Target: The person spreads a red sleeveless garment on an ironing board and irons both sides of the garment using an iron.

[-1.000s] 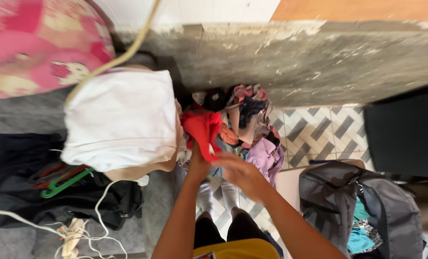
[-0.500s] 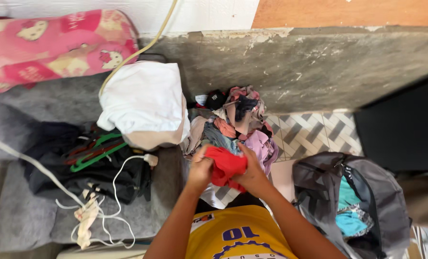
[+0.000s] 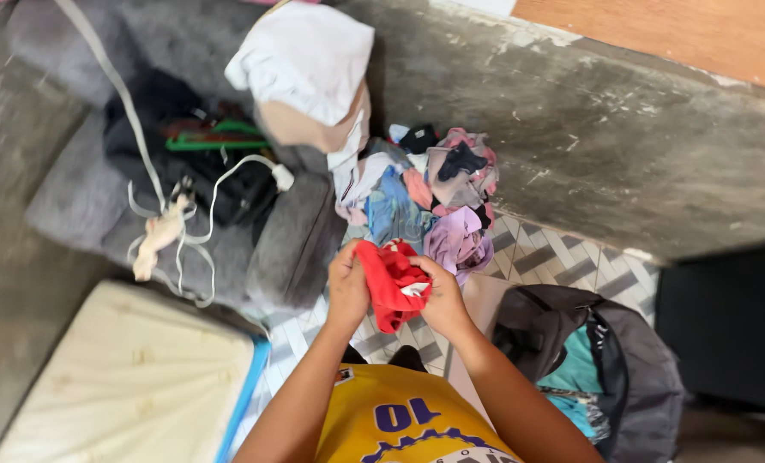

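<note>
Both hands hold one red garment [image 3: 391, 281] bunched up between them, in front of the person's chest. The left hand [image 3: 348, 287] closes on the garment's left edge, fingers curled over the cloth and thumb on top. The right hand [image 3: 441, 296] pinches the right side, fingertips tucked into the folds beside a small white tag [image 3: 415, 290]. The cloth bulges upward between the two grips and a loose fold hangs down below them, over the patterned tile floor [image 3: 554, 257].

Just beyond the hands, away from the body, lies a pile of mixed clothes [image 3: 434, 193] in blue, pink, lilac and black, set against a rough concrete wall [image 3: 588, 129]. Beyond and to the left of the left hand, a white cloth bundle [image 3: 305, 56] sits on a grey blanket [image 3: 292, 244], with green hangers [image 3: 215, 137], a black bag [image 3: 237, 189] and a white cable [image 3: 194, 214] further left. Below the left forearm is a cream mattress with a blue edge [image 3: 134, 377]. To the right of the right forearm stands an open grey backpack [image 3: 614, 360] with teal cloth inside.
</note>
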